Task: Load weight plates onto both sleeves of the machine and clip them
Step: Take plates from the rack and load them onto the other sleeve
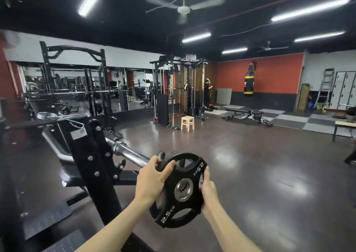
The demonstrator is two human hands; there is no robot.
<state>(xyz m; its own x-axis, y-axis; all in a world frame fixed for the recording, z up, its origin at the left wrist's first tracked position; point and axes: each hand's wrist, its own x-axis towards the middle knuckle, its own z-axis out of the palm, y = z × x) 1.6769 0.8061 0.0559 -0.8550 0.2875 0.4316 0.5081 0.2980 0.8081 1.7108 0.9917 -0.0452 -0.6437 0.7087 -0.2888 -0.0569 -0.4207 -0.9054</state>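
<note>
- Black rubber 2.5 kg weight plate [179, 190]: I hold it by its rim, left hand [152, 180] and right hand [207, 189] gripping opposite edges, at the tip of the chrome steel sleeve [129, 152].
- Sleeve bare; loading not yet done.
- Steel spring clip [57, 117] unused, resting on the machine.

Black weight plate [181, 190] reads "2.5 KG" twice, white, near top rim & bottom rim. Punching bag [248, 82] has lettering, too small to read. Machine sticker [78, 134] illegible.

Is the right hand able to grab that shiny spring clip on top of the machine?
Probably not right now: the right hand holds the weight plate, and the spring clip lies far off to the left, past the machine's upright.
</note>
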